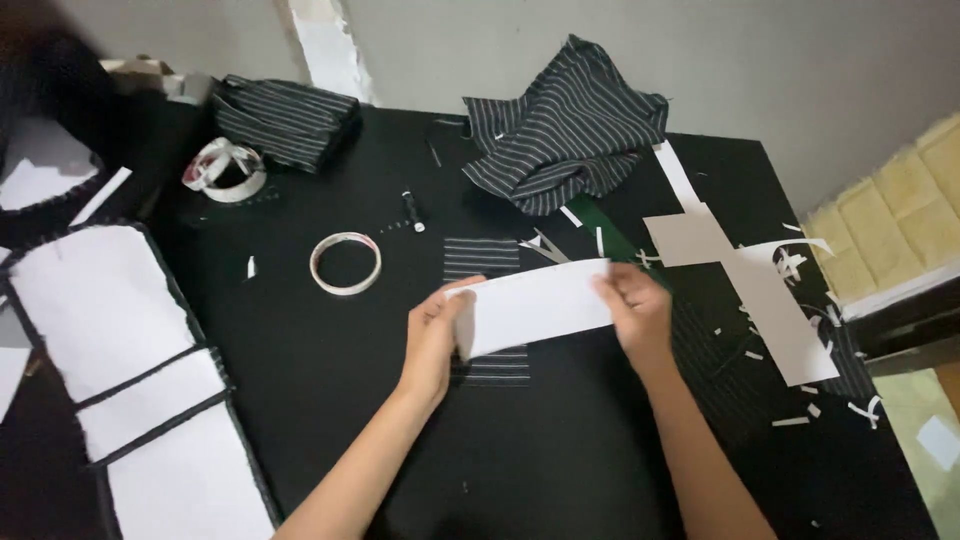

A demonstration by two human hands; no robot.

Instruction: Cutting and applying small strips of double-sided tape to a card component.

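Both my hands hold a white rectangular strip of paper or card [535, 303] just above the black table [330, 360]. My left hand [435, 335] pinches its left end and my right hand [635, 312] grips its right end. Beneath the strip lies a flat rectangle of black pinstriped fabric [482, 258], partly hidden by the strip and my left hand. A pair of scissors [545, 246] rests just beyond the strip.
A tape roll [346, 264] and a second roll [224, 168] lie to the left. Crumpled striped fabric [565, 130] and a folded striped piece [285, 118] sit at the back. Grey card pieces [740, 280] and paper scraps litter the right. White-faced fabric panels [110, 340] lie at far left.
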